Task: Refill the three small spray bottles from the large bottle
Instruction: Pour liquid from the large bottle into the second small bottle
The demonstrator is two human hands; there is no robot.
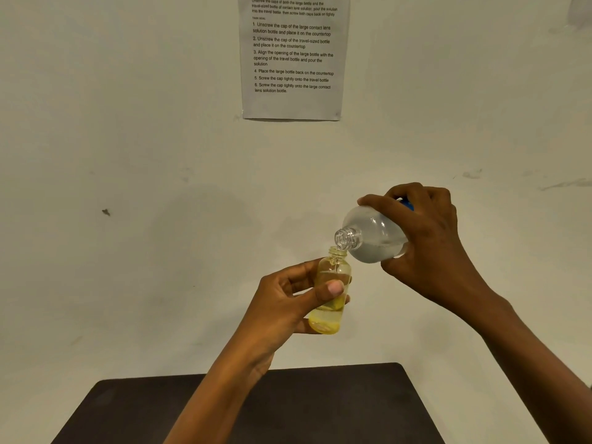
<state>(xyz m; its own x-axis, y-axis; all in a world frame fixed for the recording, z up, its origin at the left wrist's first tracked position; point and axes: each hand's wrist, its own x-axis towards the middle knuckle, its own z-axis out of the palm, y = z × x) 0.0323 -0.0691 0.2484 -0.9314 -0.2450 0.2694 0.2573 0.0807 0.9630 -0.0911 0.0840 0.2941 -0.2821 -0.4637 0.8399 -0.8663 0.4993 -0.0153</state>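
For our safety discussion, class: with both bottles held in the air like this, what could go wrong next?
1. The mouth of the large bottle looks wider than the neck of the small bottle, so liquid could miss and run over the left hand or onto the dark table.
2. Both bottles hang unsupported in mid-air; a wobble of the right hand may break the alignment.
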